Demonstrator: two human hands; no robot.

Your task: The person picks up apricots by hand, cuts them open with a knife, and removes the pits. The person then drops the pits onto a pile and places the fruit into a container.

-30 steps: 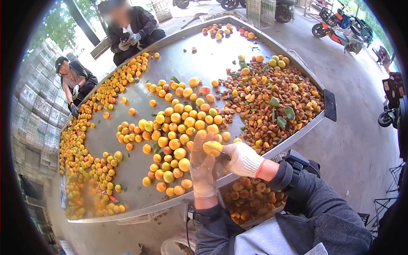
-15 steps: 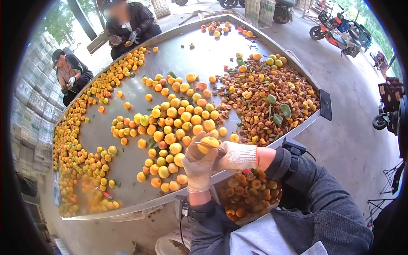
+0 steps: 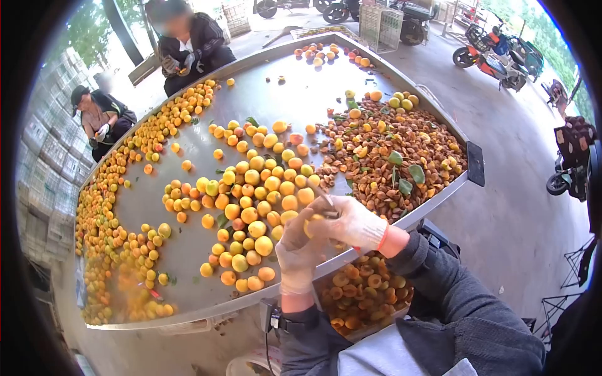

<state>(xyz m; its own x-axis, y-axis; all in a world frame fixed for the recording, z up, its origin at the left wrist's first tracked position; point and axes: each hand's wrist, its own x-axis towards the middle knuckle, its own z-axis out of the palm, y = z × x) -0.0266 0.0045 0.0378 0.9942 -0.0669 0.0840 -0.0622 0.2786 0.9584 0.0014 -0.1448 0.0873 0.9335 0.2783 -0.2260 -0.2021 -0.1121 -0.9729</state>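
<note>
My left hand [image 3: 297,254], in a pale work glove, is closed around a yellow apricot [image 3: 311,225] that its fingers partly hide. Close against it, my right hand [image 3: 356,224], in a white knit glove, grips a small knife [image 3: 325,199]. The blade points up and away from the fruit, and the handle is hidden in the fist. Both hands are over the near edge of the metal table [image 3: 188,250]. Just beyond them lies a loose group of whole apricots [image 3: 256,229]. Below my right wrist, a container holds halved apricots [image 3: 359,289].
Brown pits and scraps [image 3: 395,163] with green leaves are heaped at the table's right. More apricots [image 3: 113,219] line the left side, near a red-handled tool [image 3: 152,291]. Two people [image 3: 191,47] work at the far left edge. Scooters [image 3: 495,53] and crates [image 3: 380,28] stand behind.
The knife has moved off the apricot and now points upward. My right hand has turned and risen slightly; my left hand still holds the fruit, now more covered.
</note>
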